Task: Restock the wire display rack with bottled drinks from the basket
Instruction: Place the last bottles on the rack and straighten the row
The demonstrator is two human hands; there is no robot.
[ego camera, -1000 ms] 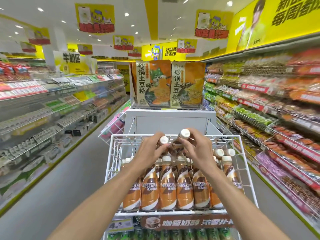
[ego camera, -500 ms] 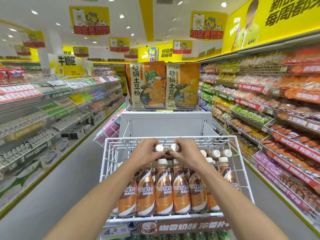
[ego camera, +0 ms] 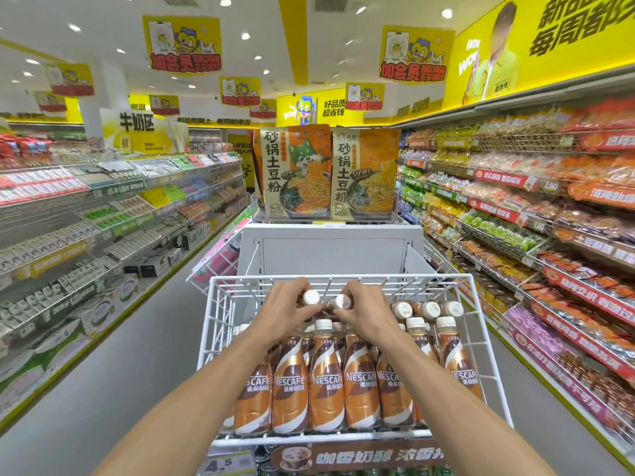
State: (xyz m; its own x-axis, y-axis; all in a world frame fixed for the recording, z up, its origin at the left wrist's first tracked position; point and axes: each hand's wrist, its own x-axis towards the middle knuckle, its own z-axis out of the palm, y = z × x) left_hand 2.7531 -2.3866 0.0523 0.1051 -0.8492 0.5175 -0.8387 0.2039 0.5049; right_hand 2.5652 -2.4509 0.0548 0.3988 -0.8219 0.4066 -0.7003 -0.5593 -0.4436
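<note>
White-wire display rack (ego camera: 319, 438) carries a full front row of coffee bottles (ego camera: 326, 383); behind it, the left hand (ego camera: 287, 307) and right hand (ego camera: 366, 312) each curl their fingers round the neck of one bottle, left bottle (ego camera: 311, 297) just beside right bottle (ego camera: 342, 301). Recommendation: lower both upright into the vacant rear-left space, seat the bases on the wires, and release only once each stands unaided.

— What kind of place is this?
— A supermarket aisle. Long shelves (ego camera: 113, 214) of packaged goods run down the left, snack shelves (ego camera: 536, 214) with red price strips down the right.
— Anything else?
— Yellow promotional banners (ego camera: 182, 46) hang from the ceiling, and a wire rack (ego camera: 338, 278) of Nescafé bottles (ego camera: 326, 389) carries a "4.5" price tag (ego camera: 224, 464).
</note>
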